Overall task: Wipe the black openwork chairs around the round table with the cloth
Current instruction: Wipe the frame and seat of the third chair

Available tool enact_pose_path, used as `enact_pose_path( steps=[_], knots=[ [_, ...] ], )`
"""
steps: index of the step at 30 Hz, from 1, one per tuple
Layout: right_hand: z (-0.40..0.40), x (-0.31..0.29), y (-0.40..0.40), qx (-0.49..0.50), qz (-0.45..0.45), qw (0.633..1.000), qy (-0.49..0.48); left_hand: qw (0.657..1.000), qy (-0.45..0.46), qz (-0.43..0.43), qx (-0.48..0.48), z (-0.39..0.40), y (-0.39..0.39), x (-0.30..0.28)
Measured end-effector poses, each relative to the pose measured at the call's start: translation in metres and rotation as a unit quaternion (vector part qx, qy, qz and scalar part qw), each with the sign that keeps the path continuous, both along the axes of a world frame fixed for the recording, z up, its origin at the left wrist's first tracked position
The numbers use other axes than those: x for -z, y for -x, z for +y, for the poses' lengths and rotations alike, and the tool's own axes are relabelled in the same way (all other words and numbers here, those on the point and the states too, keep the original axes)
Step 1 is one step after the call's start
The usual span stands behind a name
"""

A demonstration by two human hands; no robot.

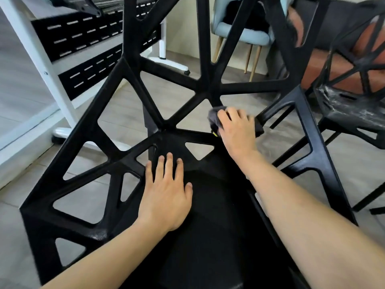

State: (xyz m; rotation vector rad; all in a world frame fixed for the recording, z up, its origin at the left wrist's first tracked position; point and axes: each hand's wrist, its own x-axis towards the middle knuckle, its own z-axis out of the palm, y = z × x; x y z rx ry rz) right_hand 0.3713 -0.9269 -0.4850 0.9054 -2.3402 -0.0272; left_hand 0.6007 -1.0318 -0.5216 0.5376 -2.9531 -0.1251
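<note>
— What is seen of the floor and the room?

— Pale grey-brown floor boards [239, 101] are seen through the triangular gaps of the black openwork chair [133, 84], beyond and to both sides of the right hand [236, 130]. Up and to the left of that hand, a white-framed table [41, 65] is seen, with black perforated panels beneath its top and a castor foot resting on the floor. Straight above the hand, farther back, a light blue upholstered chair [243, 34] on wooden legs is placed against a pale wall. To the right of the hand, a second black openwork chair [352, 109] is seen, its seat marked with whitish streaks, and behind it a brown-orange sofa [325, 69] is partly visible.

— And how is the cloth held?

— A dark grey cloth [214, 116] is gripped by the right hand, the fingers being curled over it; it is pressed against a strut of the chair back, where several struts meet. Cloth edges are shown at the fingertips and at the right side of the hand.

— What of the other grip?

— The left hand [166, 190] is laid flat, fingers straight and slightly spread, on the rear of the seat, below and left of the right hand. Nothing is held by it. The two hands are kept well apart, and the dark seat surface is seen between the forearms.
</note>
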Motion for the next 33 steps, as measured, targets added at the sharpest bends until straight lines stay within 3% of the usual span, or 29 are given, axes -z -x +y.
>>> enact_pose_path(
  steps=[4,7,12,21,28,33],
  knots=[
    [0.008,0.009,-0.024,0.063,-0.045,0.996,-0.051,1.0,-0.005,0.005,0.001,0.001,0.001,0.001],
    [0.001,0.003,-0.038,0.091,-0.147,0.985,0.004,1.0,-0.008,-0.006,-0.001,0.003,0.001,-0.004],
    [-0.011,0.012,-0.069,-0.098,-0.239,0.966,-0.01,1.0,-0.019,0.002,0.009,0.007,0.003,-0.005],
    [-0.079,0.002,-0.059,-0.156,-0.151,0.969,-0.121,0.998,-0.055,0.033,0.017,0.008,0.002,-0.005],
    [-0.122,-0.007,-0.077,-0.086,-0.181,0.978,-0.052,0.997,-0.061,0.036,0.027,0.005,0.003,-0.004],
    [-0.118,-0.008,-0.08,-0.165,-0.24,0.956,-0.01,0.997,-0.069,0.029,0.031,0.005,0.004,-0.005]
  ],
)
